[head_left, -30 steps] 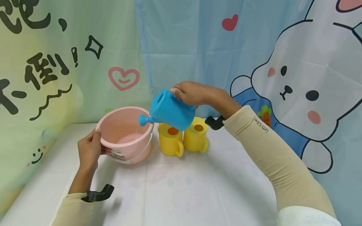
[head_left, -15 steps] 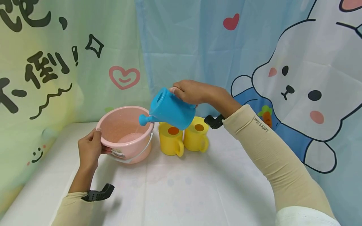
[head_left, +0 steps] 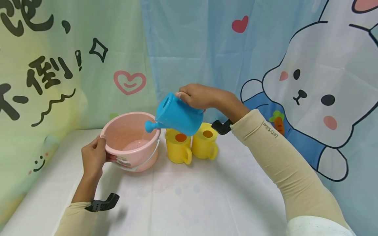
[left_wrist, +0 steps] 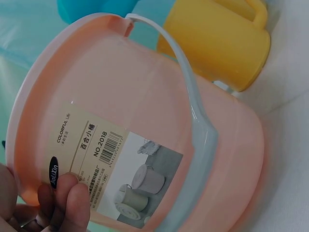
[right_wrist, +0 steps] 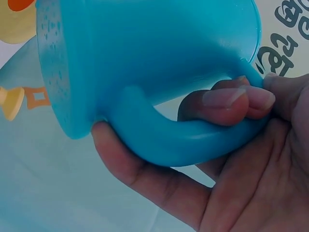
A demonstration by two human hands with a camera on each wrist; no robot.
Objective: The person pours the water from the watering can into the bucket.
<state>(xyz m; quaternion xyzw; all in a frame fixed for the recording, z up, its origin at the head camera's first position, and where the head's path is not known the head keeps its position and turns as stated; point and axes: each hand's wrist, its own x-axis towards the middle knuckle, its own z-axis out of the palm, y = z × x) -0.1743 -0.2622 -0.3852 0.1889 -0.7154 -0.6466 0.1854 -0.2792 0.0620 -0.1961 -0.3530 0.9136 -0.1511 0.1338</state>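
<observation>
My right hand point(head_left: 196, 96) grips the handle of a blue watering can point(head_left: 179, 114), fingers curled round it in the right wrist view. The can point(right_wrist: 159, 43) is held in the air and tilted left, its spout over the right rim of a pink bucket point(head_left: 143, 160). On the bucket's near left side, my left hand point(head_left: 94, 155) holds the rim, thumb at the top and fingers against the outer wall. A printed label point(left_wrist: 116, 164) shows beside those fingers in the left wrist view. The bucket's pale handle point(left_wrist: 203, 135) hangs down along its side.
Two yellow mugs point(head_left: 177, 150) with handles stand just right of the bucket, partly below the watering can. A white cloth point(head_left: 189, 196) covers the table. Behind it hangs a printed curtain point(head_left: 183, 49) with a rabbit and hearts.
The watering can and both hands stay nearly in place. Only a slight shift of the whole head view shows.
</observation>
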